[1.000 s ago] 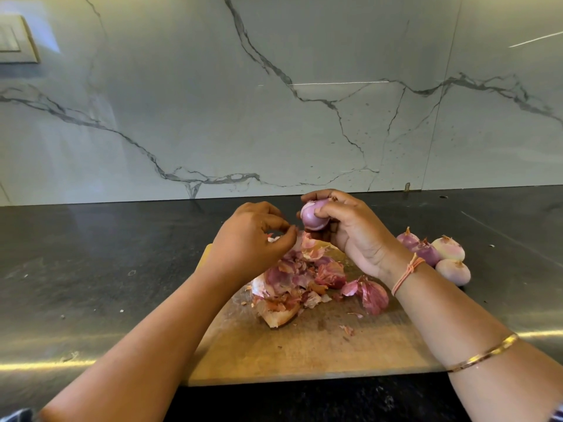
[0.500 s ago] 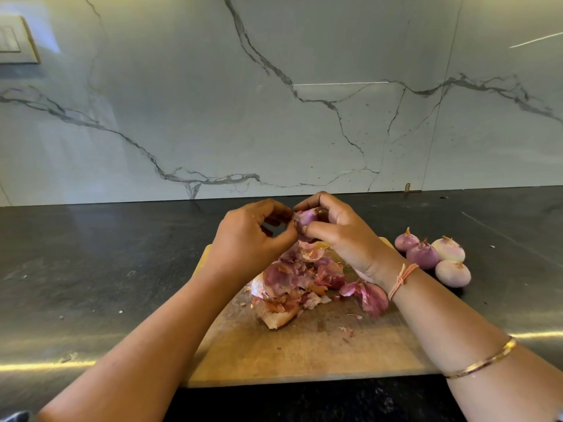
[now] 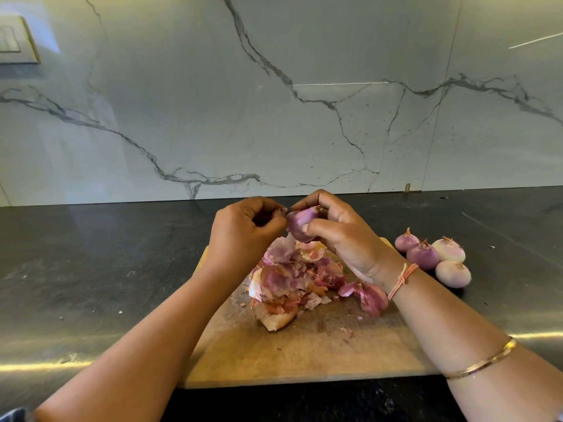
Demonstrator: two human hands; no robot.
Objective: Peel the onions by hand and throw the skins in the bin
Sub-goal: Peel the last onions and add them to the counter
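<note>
My right hand [image 3: 344, 236] grips a small purple onion [image 3: 300, 223] above the far end of the wooden cutting board [image 3: 304, 354]. My left hand [image 3: 243, 233] is right beside it, fingers curled, pinching a strip of skin at the onion's left side. Under both hands a pile of pink and brown onion skins [image 3: 292, 278] lies on the board. Several peeled onions [image 3: 432, 257] sit together on the counter to the right of the board. No bin is in view.
The board lies on a dark stone counter [image 3: 91, 269] that runs to a white marble backsplash [image 3: 274, 102]. A loose skin piece [image 3: 368, 296] lies near my right wrist. A wall switch plate [image 3: 15, 41] is at the top left.
My left hand rose from over the skin pile to meet the onion. My right hand turned the onion and brought it slightly left and lower. The peeled onions have not moved.
</note>
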